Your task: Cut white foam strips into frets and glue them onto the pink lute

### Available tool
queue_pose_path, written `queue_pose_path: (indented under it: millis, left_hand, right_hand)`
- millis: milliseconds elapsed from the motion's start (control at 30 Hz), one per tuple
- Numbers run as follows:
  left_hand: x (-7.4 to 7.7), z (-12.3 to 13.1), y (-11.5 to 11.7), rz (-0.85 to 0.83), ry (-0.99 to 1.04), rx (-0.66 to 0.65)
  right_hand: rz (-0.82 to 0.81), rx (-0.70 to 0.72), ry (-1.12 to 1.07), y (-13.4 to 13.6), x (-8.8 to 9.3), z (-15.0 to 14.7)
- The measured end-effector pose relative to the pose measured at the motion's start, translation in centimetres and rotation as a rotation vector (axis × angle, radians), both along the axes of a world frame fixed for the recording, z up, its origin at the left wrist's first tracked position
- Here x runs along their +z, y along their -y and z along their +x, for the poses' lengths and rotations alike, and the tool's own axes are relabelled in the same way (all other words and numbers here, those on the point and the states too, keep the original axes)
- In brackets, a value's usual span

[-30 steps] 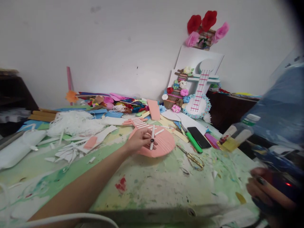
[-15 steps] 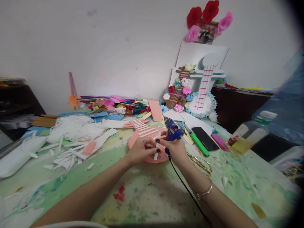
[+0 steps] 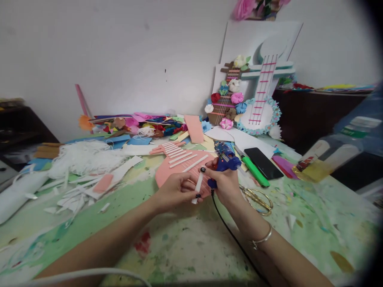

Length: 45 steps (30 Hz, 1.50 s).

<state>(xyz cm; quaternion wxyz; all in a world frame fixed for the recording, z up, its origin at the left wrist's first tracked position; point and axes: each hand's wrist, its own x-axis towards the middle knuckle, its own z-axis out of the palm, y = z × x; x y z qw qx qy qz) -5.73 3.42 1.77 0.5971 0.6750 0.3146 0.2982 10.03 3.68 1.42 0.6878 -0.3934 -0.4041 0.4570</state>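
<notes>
A pink paper guitar (image 3: 163,170) with white strips across its neck and body lies on the paint-stained table. Over its lower body, my left hand (image 3: 176,189) pinches a short white strip (image 3: 198,184) near its lower end. My right hand (image 3: 226,184) is wrapped round a blue hot glue gun (image 3: 226,161), and its thumb and finger also touch the strip's upper end. From the glue gun a black cord (image 3: 225,224) runs down toward the table's near edge. The part of the guitar under my fingers is hidden.
Gold-handled scissors (image 3: 257,200), a green cutter (image 3: 255,171) and a black phone (image 3: 263,162) lie to the right, with a plastic bottle (image 3: 338,147) beyond. White scraps (image 3: 73,203) and shredded string (image 3: 86,159) cover the left. Two decorated guitars (image 3: 259,113) lean against the wall.
The view has shifted downward and slightly nearer. Both hands still hold the white strip, which shows more fully and tilts more. The glue gun stays in my right hand.
</notes>
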Motion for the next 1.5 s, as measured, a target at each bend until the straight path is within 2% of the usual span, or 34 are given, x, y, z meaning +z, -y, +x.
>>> queue_pose_path:
  millis: [167,233,333,433,667,800,1000,1233,1400,1500]
  left_hand:
    - [0.0,-0.5,0.0,0.072,0.015,-0.032]
    - [-0.1,-0.7,0.0,0.192,0.036,-0.044]
    - [-0.2,-0.9,0.0,0.457,0.0,-0.018]
    - [-0.1,-0.9,0.0,0.548,0.005,-0.01]
    - [0.4,-0.8,0.0,0.493,0.129,-0.077]
    - [0.2,-0.9,-0.2,0.53,0.197,-0.115]
    - [0.5,-0.9,-0.2,0.518,0.193,-0.136]
    - [0.7,-1.0,-0.1,0.49,0.19,-0.192]
    - [0.2,-1.2,-0.5,0.436,0.231,-0.173]
    - [-0.1,-1.1,-0.6,0.347,0.307,-0.187]
  right_hand:
    - [-0.012,-0.012,-0.029,-0.1,0.2,0.4]
    - [-0.018,-0.009,-0.074,-0.2,0.3,0.6]
    - [-0.053,0.019,-0.149,-0.2,0.5,0.5]
    - [-0.085,0.083,-0.228,0.1,0.6,0.2]
    - [-0.067,0.187,-0.311,0.4,0.5,-0.1]
    - [-0.064,0.232,-0.358,0.4,0.5,-0.2]
    - [-0.123,0.292,-0.397,0.7,0.6,-0.5]
    - [-0.087,0.359,-0.404,0.6,-0.2,-0.6]
    - [-0.105,0.355,-0.403,0.7,-0.1,-0.8]
    - [-0.106,0.332,-0.417,0.8,0.2,-0.9]
